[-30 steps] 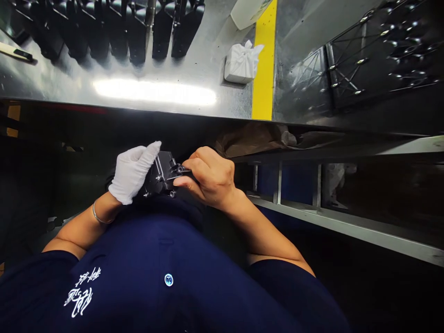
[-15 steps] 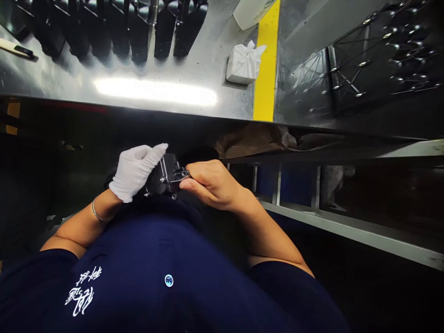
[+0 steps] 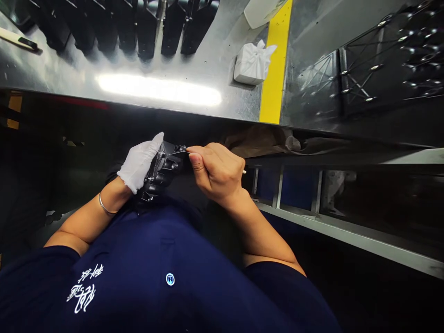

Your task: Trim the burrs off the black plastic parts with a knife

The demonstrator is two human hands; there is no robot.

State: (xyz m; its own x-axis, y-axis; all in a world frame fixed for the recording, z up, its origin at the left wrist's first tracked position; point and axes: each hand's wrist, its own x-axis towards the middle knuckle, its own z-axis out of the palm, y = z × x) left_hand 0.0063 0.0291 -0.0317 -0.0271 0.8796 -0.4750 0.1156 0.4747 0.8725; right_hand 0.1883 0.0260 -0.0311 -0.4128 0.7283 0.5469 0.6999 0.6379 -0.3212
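My left hand (image 3: 142, 159), in a white glove, is closed on a black molded plastic part (image 3: 162, 173) with posts and ribs, held in front of my body below the table edge. My bare right hand (image 3: 220, 173) is closed round a thin-bladed knife (image 3: 181, 152). Its narrow metal blade reaches from my fingertips to the upper end of the part, and a pale handle end shows behind the fist. The glove hides the part's left side.
Several black molded parts (image 3: 147, 34) lie in a row on the metal table (image 3: 163, 90). A wrapped tissue pack (image 3: 251, 64) sits beside yellow tape (image 3: 275, 83). At far left lies a cream-handled tool (image 3: 17, 39). Brown paper (image 3: 256, 141) and a metal shelf frame (image 3: 329, 222) are underneath.
The black part has turned in my left hand, showing more of its posts. My right hand has risen slightly and rotated, bringing the blade to the part's upper end.
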